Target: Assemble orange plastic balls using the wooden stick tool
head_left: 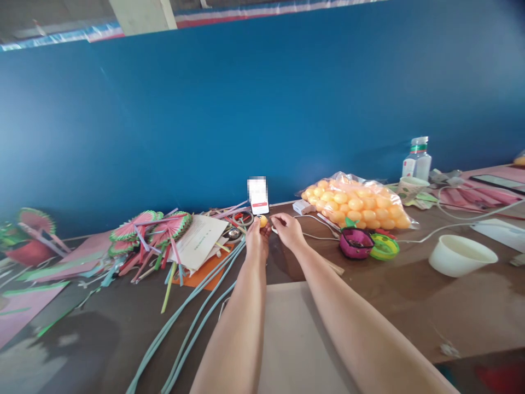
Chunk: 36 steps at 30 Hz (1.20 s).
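Note:
My left hand (pixel 256 238) is stretched far forward over the brown table (pixel 410 306), its fingers closed on a small orange ball (pixel 263 221). My right hand (pixel 288 230) sits just right of the ball, fingers pinched together close to it; what they hold, if anything, is too small to make out. Directly behind both hands a phone (pixel 258 196) stands propped against the blue wall.
A clear bag of orange balls (pixel 356 205) lies at right, with magenta (pixel 356 242) and green (pixel 384 247) small bowls before it. A white bowl (pixel 462 255), paper cup (pixel 410 189) and bottle (pixel 417 160) stand farther right. Folded paper fans (pixel 151 227), straws and long tubes (pixel 192 312) lie left.

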Available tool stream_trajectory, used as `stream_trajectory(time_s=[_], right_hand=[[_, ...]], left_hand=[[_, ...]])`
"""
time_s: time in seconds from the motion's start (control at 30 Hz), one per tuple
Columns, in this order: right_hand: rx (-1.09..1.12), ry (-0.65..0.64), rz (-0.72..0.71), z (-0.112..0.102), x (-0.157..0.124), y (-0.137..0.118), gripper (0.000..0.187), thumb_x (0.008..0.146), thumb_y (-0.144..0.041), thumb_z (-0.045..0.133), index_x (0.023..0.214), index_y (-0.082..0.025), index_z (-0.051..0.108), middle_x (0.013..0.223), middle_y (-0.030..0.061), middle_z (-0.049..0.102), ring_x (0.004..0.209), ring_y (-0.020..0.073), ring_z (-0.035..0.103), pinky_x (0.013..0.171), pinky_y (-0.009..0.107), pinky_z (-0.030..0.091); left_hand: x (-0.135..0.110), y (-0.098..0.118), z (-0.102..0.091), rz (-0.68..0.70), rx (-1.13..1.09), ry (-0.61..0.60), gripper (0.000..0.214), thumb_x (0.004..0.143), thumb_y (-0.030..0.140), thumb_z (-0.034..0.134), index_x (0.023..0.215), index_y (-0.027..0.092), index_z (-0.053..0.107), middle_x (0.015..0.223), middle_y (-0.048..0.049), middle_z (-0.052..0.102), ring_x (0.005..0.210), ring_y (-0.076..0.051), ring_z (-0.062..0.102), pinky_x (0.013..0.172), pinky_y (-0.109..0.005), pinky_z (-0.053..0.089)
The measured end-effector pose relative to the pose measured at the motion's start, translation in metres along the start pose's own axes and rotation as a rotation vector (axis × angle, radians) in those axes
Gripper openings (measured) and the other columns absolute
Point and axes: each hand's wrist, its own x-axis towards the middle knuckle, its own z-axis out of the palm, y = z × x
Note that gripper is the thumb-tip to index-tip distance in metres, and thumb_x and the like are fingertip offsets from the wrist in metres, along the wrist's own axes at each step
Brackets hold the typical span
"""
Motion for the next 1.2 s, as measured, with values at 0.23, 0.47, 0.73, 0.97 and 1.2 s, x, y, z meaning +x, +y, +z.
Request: stream_trajectory(time_s=[0.23,0.47,0.73,0.97,1.2], right_hand=[[0.149,-0.063,0.090,-0.0002,0.0012,0.0001,0.032,0.085,-0.041,0.055,0.105,-0.023,0.071,0.086,0.0027,0.073,0.078,0.0167,0.067,0.075,0.028,0.053],[0.237,-0.060,0.134,-0.0017,0.0007,-0.0015,0.031,0.082,-0.040,0.056,0.099,-0.020,0.072,0.081,0.0027,0.072,0.075,0.0162,0.066,0.071,0.028,0.052],[0.265,-0.041,0.172,-0.0026,0.0003,-0.0038,0.031,0.077,-0.044,0.061,0.094,-0.020,0.072,0.080,0.0015,0.070,0.070,0.0144,0.063,0.063,0.025,0.050],[0.310,-0.051,0.190,-0.0038,-0.0014,-0.0061,0.041,0.070,-0.051,0.070,0.095,-0.019,0.071,0.081,0.0024,0.071,0.072,0.0146,0.064,0.065,0.025,0.050],[0.291,-0.067,0.161,-0.0047,-0.0012,-0.0061,0.039,0.070,-0.049,0.071,0.095,-0.019,0.071,0.084,0.0031,0.072,0.078,0.0162,0.065,0.069,0.027,0.051]], left_hand=[[-0.0028,-0.0032,-0.0034,-0.004,0.063,-0.121,0.020,0.078,0.027,0.071,0.090,0.011,0.067,0.080,-0.0057,0.066,0.065,-0.010,0.061,0.069,-0.024,0.048],[-0.0060,-0.0003,0.0013,-0.046,0.042,-0.093,0.029,0.090,0.038,0.058,0.091,0.010,0.066,0.079,-0.0080,0.066,0.067,-0.013,0.062,0.071,-0.027,0.051],[-0.0072,0.0000,0.0026,-0.025,0.047,-0.105,0.018,0.091,0.025,0.053,0.093,0.011,0.064,0.077,-0.0059,0.065,0.064,-0.012,0.062,0.070,-0.026,0.050],[-0.0049,-0.0025,-0.0003,0.019,0.099,-0.147,0.017,0.087,0.023,0.059,0.097,0.014,0.068,0.084,-0.0060,0.067,0.069,-0.013,0.063,0.074,-0.027,0.051],[-0.0040,-0.0037,-0.0003,0.042,0.112,-0.138,0.018,0.086,0.020,0.058,0.100,0.014,0.069,0.092,-0.0080,0.069,0.078,-0.016,0.066,0.076,-0.029,0.053]])
